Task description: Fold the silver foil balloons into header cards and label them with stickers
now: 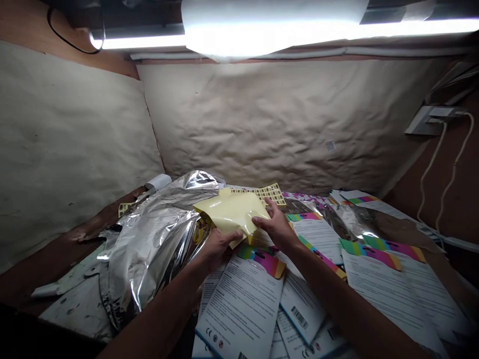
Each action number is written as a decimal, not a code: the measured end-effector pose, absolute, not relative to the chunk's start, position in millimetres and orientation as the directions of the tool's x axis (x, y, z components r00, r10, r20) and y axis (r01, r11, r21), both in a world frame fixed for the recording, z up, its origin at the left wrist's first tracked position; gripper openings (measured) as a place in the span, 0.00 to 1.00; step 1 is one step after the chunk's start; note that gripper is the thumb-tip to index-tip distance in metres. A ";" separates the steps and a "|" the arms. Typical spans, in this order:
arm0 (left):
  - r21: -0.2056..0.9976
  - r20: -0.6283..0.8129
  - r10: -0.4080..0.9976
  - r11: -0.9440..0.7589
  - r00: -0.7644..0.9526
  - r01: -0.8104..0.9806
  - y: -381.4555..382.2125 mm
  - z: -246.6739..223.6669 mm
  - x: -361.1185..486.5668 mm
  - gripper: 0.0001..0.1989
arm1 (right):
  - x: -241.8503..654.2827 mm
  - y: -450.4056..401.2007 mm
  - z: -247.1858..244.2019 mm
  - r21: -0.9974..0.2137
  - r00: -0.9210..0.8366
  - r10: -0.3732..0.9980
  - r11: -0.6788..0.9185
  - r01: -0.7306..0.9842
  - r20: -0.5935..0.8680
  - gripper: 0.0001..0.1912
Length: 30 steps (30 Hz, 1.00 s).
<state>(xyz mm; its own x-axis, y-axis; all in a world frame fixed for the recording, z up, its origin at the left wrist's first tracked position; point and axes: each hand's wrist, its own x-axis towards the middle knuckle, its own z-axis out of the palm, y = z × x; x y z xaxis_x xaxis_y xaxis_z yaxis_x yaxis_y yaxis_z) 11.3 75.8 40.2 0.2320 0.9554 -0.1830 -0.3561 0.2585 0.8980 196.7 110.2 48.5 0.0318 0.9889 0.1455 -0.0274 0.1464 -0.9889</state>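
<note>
A glossy pale-yellow sheet (pixel 232 210), like sticker backing paper, is held up and slightly bent between my two hands. My left hand (pixel 220 243) pinches its lower edge, thumb on top. At the sheet's right edge, my right hand (pixel 276 224) grips it between thumb and fingers. Behind it lies a yellow sheet of small dark printed labels (pixel 267 193). Just below my hands is a pile of white printed packets (pixel 243 299) with rainbow-coloured tops. The underside of the held sheet is hidden.
Crumpled silver foil (pixel 149 244) covers the left side. More rainbow-topped packets (pixel 377 279) spread to the right. Paper-covered walls (pixel 280 124) enclose the back and left. A bright tube light (pixel 232 40) hangs overhead. A socket (pixel 430 119) with white cables is at right.
</note>
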 end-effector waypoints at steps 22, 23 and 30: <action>0.980 0.036 0.997 -0.021 0.071 -0.197 75.7 37.9 10.5 0.22 | 186.1 76.2 67.3 -0.459 -0.373 0.670 0.726 0.513 0.642 0.06; 0.988 0.054 0.997 -0.045 0.059 -0.145 74.7 39.3 10.3 0.22 | 185.7 76.0 66.1 -0.421 -0.376 0.671 0.714 0.559 0.639 0.06; 0.945 0.224 0.974 -0.210 -0.026 0.252 58.0 54.4 16.0 0.21 | 182.5 62.0 73.0 -0.221 -0.380 0.699 0.607 0.764 0.606 0.05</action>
